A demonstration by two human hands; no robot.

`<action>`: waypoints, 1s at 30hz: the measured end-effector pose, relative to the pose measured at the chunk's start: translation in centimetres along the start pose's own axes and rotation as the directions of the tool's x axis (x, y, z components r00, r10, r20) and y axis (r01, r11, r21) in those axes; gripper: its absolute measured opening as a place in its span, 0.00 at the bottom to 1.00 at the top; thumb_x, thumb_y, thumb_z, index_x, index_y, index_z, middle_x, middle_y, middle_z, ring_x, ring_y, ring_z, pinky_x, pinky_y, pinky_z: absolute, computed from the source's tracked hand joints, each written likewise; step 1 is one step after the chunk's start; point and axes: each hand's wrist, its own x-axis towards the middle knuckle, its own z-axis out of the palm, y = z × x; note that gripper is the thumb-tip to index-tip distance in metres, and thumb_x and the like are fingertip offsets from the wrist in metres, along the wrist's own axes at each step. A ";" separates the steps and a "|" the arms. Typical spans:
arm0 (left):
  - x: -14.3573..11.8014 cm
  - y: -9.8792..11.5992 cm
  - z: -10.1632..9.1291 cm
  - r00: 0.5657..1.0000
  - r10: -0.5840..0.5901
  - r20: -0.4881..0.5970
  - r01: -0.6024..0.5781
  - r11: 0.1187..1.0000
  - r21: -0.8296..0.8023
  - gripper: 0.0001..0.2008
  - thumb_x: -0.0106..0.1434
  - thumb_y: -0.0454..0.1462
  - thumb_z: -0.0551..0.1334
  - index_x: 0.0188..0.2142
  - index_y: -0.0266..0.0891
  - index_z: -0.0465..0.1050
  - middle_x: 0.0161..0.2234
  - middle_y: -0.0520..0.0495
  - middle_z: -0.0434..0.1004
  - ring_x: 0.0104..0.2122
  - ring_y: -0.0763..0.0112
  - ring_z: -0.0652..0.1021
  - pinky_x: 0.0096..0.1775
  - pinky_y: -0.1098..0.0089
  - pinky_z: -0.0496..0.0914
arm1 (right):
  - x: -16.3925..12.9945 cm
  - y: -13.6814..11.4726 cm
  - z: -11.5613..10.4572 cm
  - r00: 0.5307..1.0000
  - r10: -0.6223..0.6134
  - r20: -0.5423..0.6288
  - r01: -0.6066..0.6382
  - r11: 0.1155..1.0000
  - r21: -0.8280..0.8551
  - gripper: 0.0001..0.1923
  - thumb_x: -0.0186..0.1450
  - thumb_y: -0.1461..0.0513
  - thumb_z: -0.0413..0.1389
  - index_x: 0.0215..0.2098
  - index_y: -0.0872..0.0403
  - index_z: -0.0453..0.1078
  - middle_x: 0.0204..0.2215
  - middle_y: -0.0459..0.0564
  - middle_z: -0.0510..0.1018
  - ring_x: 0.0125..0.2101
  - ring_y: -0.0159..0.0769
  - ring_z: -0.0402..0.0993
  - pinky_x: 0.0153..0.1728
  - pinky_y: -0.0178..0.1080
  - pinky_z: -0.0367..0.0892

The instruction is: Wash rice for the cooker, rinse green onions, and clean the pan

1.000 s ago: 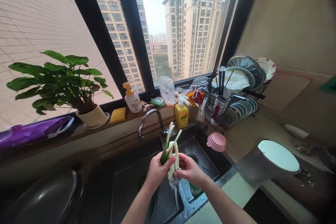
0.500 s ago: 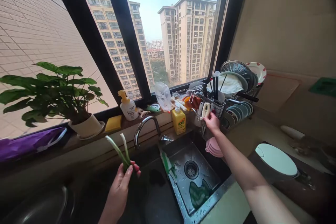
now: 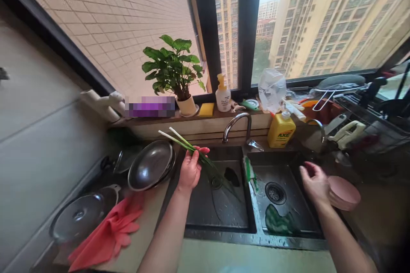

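My left hand [image 3: 190, 169] grips a bunch of green onions [image 3: 179, 140] over the left basin of the double sink [image 3: 221, 230]; their white ends point up and left toward a metal bowl [image 3: 150, 165]. My right hand [image 3: 315, 183] hovers with its fingers apart and nothing in it, above the right basin beside a stack of pink lids [image 3: 344, 192]. White-handled scissors [image 3: 347, 132] rest at the dish rack [image 3: 381, 128] on the right. A green cloth [image 3: 280, 224] lies in the right basin near the drain [image 3: 275, 193].
A curved tap [image 3: 238, 126] stands behind the sink with a yellow dish soap bottle [image 3: 281, 130] beside it. On the sill are a potted plant [image 3: 174, 70], a pump bottle [image 3: 222, 96] and a yellow sponge [image 3: 206, 109]. Pink rubber gloves [image 3: 107, 232] and a lidded pot [image 3: 78, 217] sit left.
My right hand left the scissers at the rack and drew back over the right basin, empty. The view swung left. My left hand still holds the green onions, now over the left basin.
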 end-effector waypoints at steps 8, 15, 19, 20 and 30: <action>0.5 -1.6 -2.9 0.984 -0.051 -0.169 0.028 0.990 -0.135 0.11 0.57 0.37 0.67 0.35 0.40 0.64 0.34 0.49 0.80 0.38 0.65 0.80 0.42 0.63 0.69 | -9.4 -9.8 6.0 0.916 -0.218 0.338 0.115 0.947 0.300 0.20 0.60 0.48 0.51 0.37 0.54 0.74 0.36 0.56 0.79 0.37 0.45 0.75 0.41 0.48 0.69; -2.4 -1.8 -0.9 0.989 -0.077 -0.130 0.051 0.981 -0.189 0.11 0.57 0.34 0.66 0.38 0.41 0.66 0.37 0.46 0.80 0.41 0.64 0.80 0.46 0.61 0.68 | -13.4 -18.5 8.5 0.757 -0.504 0.416 0.209 0.790 0.576 0.11 0.62 0.56 0.55 0.42 0.51 0.72 0.42 0.52 0.78 0.44 0.41 0.73 0.48 0.46 0.67; -3.8 -1.5 0.0 0.993 -0.099 -0.062 0.083 0.970 -0.229 0.09 0.60 0.35 0.63 0.40 0.40 0.67 0.40 0.44 0.80 0.43 0.63 0.79 0.47 0.61 0.68 | -14.1 -19.6 10.1 0.731 -0.473 0.491 0.110 0.793 0.599 0.11 0.62 0.57 0.54 0.40 0.52 0.72 0.38 0.51 0.79 0.39 0.40 0.75 0.43 0.44 0.69; -4.0 -1.4 0.1 0.993 -0.106 -0.047 0.092 0.967 -0.239 0.09 0.61 0.36 0.63 0.40 0.40 0.67 0.41 0.44 0.80 0.43 0.62 0.79 0.47 0.60 0.68 | -14.0 -19.5 10.3 0.731 -0.452 0.512 0.071 0.796 0.602 0.11 0.62 0.56 0.54 0.39 0.52 0.72 0.36 0.51 0.80 0.36 0.39 0.75 0.41 0.43 0.70; -5.1 -1.5 1.9 0.999 -0.025 -0.039 0.017 0.982 -0.186 0.14 0.55 0.40 0.68 0.36 0.40 0.65 0.36 0.46 0.80 0.42 0.63 0.79 0.47 0.61 0.68 | -14.1 -19.7 9.9 0.558 -0.595 0.579 0.198 0.773 0.603 0.27 0.57 0.61 0.58 0.55 0.52 0.61 0.45 0.51 0.77 0.42 0.39 0.74 0.43 0.42 0.68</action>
